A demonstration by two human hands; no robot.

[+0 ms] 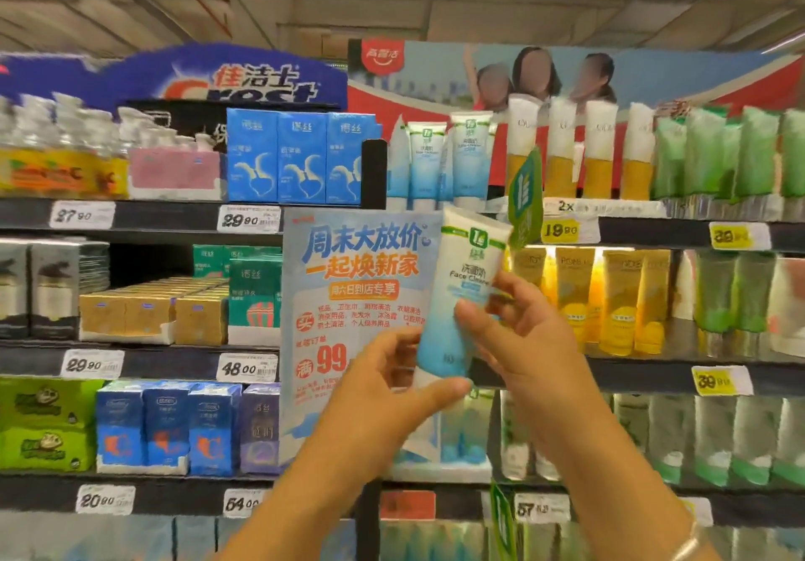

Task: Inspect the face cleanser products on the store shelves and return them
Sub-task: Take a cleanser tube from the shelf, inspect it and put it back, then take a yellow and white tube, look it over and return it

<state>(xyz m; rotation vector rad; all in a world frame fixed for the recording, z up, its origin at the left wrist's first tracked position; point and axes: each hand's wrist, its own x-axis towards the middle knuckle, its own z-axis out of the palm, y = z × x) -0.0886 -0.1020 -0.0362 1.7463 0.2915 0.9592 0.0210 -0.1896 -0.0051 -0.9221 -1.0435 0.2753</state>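
Blue-white tube (457,294) — pinched between fingers (468,316) (both hands).

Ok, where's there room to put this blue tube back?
A narrow gap on the top shelf, between the matching blue tubes and the white-gold tubes, behind the green tag. The green tubes farther right stand packed tight.

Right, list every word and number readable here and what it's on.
"Face Cleanser" (end covered): face cleanser tube, held by left hand and right hand.
"Crest": blue header sign.
"99": promo poster.
"27.90", "29.90", "48.00": white price tags.
"19.90": yellow price tag.
Small print on boxes: too blurred.
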